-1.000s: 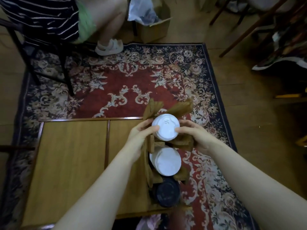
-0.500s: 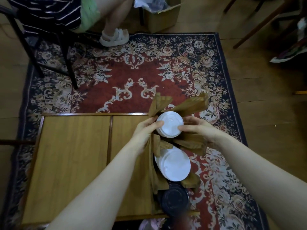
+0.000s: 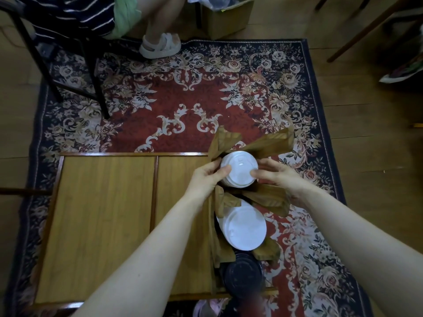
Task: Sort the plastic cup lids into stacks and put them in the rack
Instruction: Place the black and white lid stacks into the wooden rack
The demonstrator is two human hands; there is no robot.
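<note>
Both hands (image 3: 207, 179) (image 3: 278, 177) clasp white lid stack (image 3: 240, 172) at rack (image 3: 270, 145) far end.

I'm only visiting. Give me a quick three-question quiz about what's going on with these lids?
1. True or false: both hands hold the far stack of white plastic lids.
2. How many lid stacks sit in the brown wooden rack?
3. Nearest the person is: A) black stack B) white stack.

Key:
1. True: left hand and right hand grip it.
2. Three: far white, middle white stack, black lid stack.
3. A
</note>
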